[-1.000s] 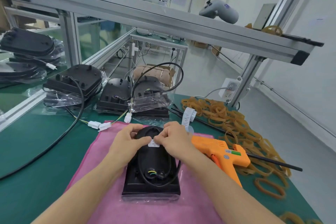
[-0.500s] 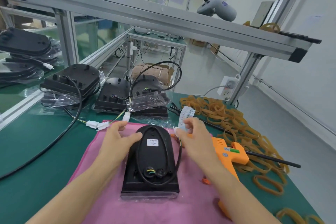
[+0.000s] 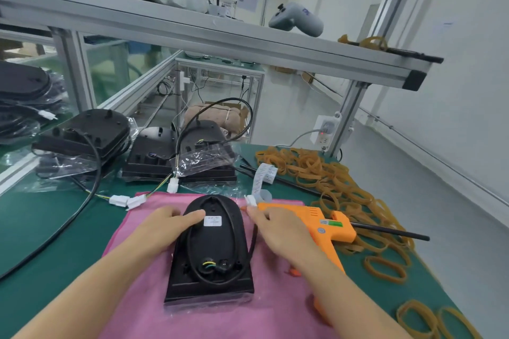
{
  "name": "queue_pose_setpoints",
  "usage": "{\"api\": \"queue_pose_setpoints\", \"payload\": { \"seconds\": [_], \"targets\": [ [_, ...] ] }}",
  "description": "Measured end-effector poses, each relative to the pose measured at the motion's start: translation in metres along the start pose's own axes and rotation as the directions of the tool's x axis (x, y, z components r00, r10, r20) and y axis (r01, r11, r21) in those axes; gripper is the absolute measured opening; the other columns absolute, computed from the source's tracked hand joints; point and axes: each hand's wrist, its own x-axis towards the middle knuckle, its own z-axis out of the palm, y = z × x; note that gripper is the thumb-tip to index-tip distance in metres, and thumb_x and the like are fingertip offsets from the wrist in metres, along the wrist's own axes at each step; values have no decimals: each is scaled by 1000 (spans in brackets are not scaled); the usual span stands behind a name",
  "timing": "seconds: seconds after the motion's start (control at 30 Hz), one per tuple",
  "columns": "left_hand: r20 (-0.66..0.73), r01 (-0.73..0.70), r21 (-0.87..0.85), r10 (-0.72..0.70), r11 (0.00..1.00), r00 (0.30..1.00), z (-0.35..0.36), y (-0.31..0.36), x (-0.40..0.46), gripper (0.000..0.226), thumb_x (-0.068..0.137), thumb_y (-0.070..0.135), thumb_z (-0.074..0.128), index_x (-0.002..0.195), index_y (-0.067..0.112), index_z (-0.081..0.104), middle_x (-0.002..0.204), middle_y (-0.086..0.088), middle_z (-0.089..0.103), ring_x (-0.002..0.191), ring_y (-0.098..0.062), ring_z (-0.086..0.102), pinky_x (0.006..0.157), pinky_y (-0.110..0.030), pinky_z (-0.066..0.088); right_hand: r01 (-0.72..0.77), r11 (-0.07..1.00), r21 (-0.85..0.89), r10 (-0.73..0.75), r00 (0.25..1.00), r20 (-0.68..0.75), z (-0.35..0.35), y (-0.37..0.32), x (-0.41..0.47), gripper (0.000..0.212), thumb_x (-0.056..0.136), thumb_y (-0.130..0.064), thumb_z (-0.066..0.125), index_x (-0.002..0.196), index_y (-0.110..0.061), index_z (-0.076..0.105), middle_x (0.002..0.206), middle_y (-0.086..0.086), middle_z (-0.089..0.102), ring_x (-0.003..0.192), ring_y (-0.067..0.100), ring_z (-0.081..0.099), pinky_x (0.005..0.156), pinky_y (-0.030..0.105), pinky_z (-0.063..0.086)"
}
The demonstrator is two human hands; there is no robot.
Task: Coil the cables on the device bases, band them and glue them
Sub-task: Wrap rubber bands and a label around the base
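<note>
Black device base [image 3: 210, 250] lies flat, black cable [image 3: 249, 245] looped around it.

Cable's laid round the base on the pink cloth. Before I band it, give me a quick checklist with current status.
1. Base flat on the pink cloth: ok.
2. Left hand steadying the base, thumb on its top: ok.
3. Cable coiled on the base: not ok; a length loops off the right side toward the right hand.
4. White plug under control: cannot tell; it lies just past the fingertips.
5. Rubber bands at hand: ok, piled to the right; none picked up.
6. Glue gun at hand: ok, lying under the right hand; whether it is hot, cannot tell.
</note>
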Motion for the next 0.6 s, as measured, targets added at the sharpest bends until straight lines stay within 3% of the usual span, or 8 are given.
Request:
{"api": "queue_pose_setpoints", "payload": {
  "seconds": [0.07, 0.17, 0.23, 0.33, 0.4, 0.5, 0.6],
  "targets": [
    [13, 6, 28, -7, 1000, 1000, 1, 1, 1, 46, 80, 44, 74, 92, 0, 68, 84, -16, 71, 67, -23, 54, 64, -32, 35, -35, 994, -104, 20, 990, -143, -17, 17, 15, 40, 100, -37, 39, 67, -19, 54, 80, 6, 57, 85, 30, 55, 64, 35, 33],
    [28, 5, 32, -6, 999, 1000, 2, 3, 0, 56, 64, 48, 80, 92, 0, 70, 92, -21, 73, 76, -33, 66, 69, -40, 47, -180, 948, -264, 90, 943, -319, -48, 54, 44, 26, 97, -19, 44, 96, -11, 69, 102, 7, 67, 95, 28, 62, 70, 32, 46],
    [32, 14, 25, -15, 1000, 999, 3, 3, 1, 54, 63, 47, 81, 91, 1, 71, 88, -17, 74, 89, -37, 69, 84, -48, 52, -284, 897, -340, 170, 929, -328, -60, 78, 60, 20, 96, -17, 49, 98, -9, 68, 103, 8, 68, 95, 27, 63, 69, 32, 50],
    [31, 26, 9, -27, 1000, 999, 5, 5, 7, 40, 76, 41, 79, 88, 3, 71, 86, -11, 76, 88, -31, 70, 90, -46, 53, -397, 836, -379, 308, 911, -274, -61, 99, 76, 20, 94, -22, 57, 107, -9, 64, 111, 9, 66, 103, 28, 62, 69, 33, 49],
    [52, 46, -10, -46, 999, 998, 5, 10, 9, 50, 70, 46, 81, 94, 4, 71, 93, -11, 75, 92, -30, 70, 94, -48, 52, -440, 820, -366, 363, 894, -263, -57, 106, 85, 21, 93, -21, 60, 110, -10, 64, 114, 8, 65, 105, 28, 62, 73, 34, 50],
    [83, 55, -25, -53, 998, 995, 5, 15, 13, 70, 55, 55, 74, 102, 4, 70, 101, -14, 73, 98, -33, 68, 97, -49, 50, -466, 808, -359, 366, 876, -314, -52, 106, 91, 18, 91, -11, 59, 107, -11, 66, 111, 8, 66, 102, 27, 63, 70, 33, 49],
    [24, 39, 14, -40, 999, 999, 7, 17, 12, 67, 53, 56, 70, 96, 5, 68, 97, -15, 72, 96, -34, 68, 95, -51, 50, -445, 834, -326, 327, 874, -358, -53, 103, 89, 12, 91, -13, 56, 98, -11, 66, 101, 7, 66, 93, 27, 64, 60, 28, 44]
  ]
}}
